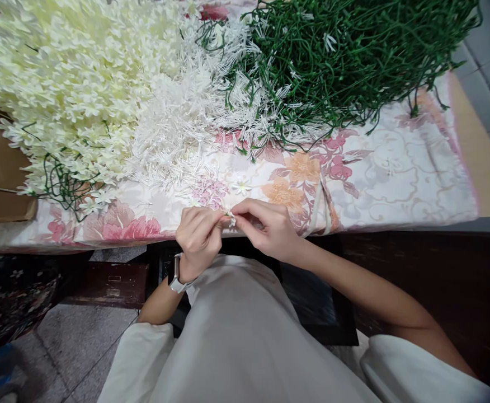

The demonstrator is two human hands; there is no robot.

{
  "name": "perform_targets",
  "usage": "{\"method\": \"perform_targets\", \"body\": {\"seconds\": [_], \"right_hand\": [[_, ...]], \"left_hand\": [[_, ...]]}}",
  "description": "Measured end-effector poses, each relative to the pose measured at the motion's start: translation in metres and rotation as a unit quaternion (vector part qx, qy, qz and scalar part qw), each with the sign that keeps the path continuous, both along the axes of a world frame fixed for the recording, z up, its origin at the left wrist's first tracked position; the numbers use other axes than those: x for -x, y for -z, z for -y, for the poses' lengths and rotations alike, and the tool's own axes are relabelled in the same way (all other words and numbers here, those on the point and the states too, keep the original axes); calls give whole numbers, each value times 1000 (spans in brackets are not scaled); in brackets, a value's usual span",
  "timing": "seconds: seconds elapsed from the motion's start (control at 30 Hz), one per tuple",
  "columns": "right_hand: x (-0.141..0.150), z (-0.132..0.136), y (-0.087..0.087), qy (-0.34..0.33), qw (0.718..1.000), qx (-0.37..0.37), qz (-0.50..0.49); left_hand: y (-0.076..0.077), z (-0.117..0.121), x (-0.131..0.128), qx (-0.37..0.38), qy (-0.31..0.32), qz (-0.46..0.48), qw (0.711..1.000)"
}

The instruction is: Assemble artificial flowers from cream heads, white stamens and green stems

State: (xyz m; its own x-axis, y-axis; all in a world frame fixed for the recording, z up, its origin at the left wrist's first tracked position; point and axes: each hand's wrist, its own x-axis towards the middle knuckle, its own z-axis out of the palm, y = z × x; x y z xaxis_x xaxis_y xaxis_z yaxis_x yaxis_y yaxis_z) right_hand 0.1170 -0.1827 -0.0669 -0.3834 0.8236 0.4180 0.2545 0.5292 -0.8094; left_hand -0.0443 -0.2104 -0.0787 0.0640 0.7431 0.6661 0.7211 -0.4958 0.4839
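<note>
In the head view, my left hand (pixel 199 234) and my right hand (pixel 270 228) meet at the table's front edge, both closed in a pinch. Between their fingertips is a small white artificial flower (pixel 232 219) with a bit of green at it; the fingers cover most of it. Just beyond lies a loose white flower (pixel 242 187) on the floral cloth (pixel 379 184). Farther back is a heap of thin white stamens (pixel 173 123). Cream artificial flowers (pixel 81 73) are piled at the left, and green plastic stems (pixel 354 61) at the right.
A small tangle of green stems (pixel 66 182) lies by the cream pile. At the left edge stands a brown cardboard box (pixel 8 204). Bare wooden tabletop (pixel 482 151) shows at the right. Patterned dark fabric (pixel 14 291) is at the lower left, near a dark wooden stool (pixel 106 282).
</note>
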Motion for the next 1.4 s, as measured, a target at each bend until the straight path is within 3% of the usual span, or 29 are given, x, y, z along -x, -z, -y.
{"method": "perform_targets", "body": {"seconds": [0.17,0.4,0.57,0.73,0.8,0.87,0.97,1.03,1.17,1.27,1.4], "right_hand": [[-2,-2,1,39,997,62,-20],[-3,-1,1,40,997,66,-13],[-1,-1,4,38,992,117,-32],[0,1,2,28,982,161,-91],[0,2,2,47,978,156,-131],[0,4,3,66,971,157,-167],[-1,8,6,65,968,163,-181],[-1,10,9,62,970,159,-172],[-3,12,12,62,975,147,-152],[-3,12,14,53,978,148,-135],[-3,11,13,46,978,161,-121]], "left_hand": [[-4,0,5,84,35,8,996],[-1,1,4,32,29,-4,999],[3,-1,-3,4,13,6,1000],[-10,3,-1,21,-14,16,1000],[-25,-2,15,-3,-62,23,998],[-43,-14,46,-70,-153,23,985],[-70,-36,112,-167,-321,-12,932],[-81,-46,156,-101,-377,-71,918],[-79,-43,208,65,-316,-186,928],[-69,-32,215,79,-309,-188,929],[-65,-22,203,58,-321,-157,932]]}}
